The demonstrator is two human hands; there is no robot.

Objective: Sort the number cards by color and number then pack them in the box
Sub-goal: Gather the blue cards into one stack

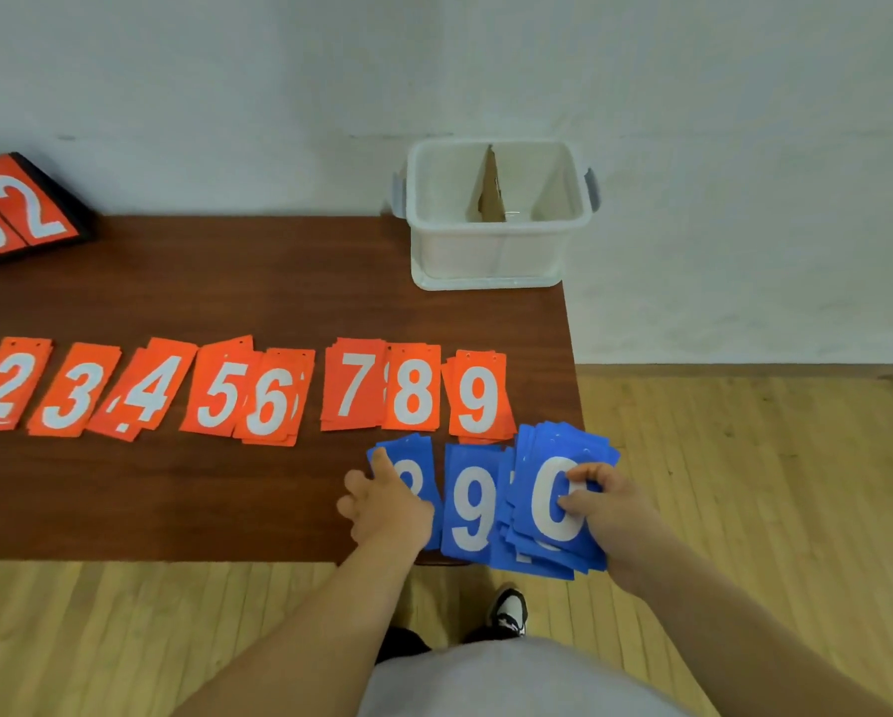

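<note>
Orange number cards lie in a row of small piles across the brown table (227,282), from 2 (5,385) at the left to 9 (478,395) at the right. Below them, near the table's front right corner, lie blue cards: an 8 (408,458), a 9 (473,499) and a fanned stack with a 0 (553,504) on top. My left hand (387,504) rests on the blue 8 pile. My right hand (605,504) grips the blue 0 stack, which overhangs the table edge. A white plastic box (491,251) with a cardboard divider stands at the far right corner.
A black scoreboard stand (20,209) showing orange 3 and 2 sits at the far left of the table. Wooden floor lies in front and to the right of the table. A white wall is behind. My shoe (509,610) shows below the table edge.
</note>
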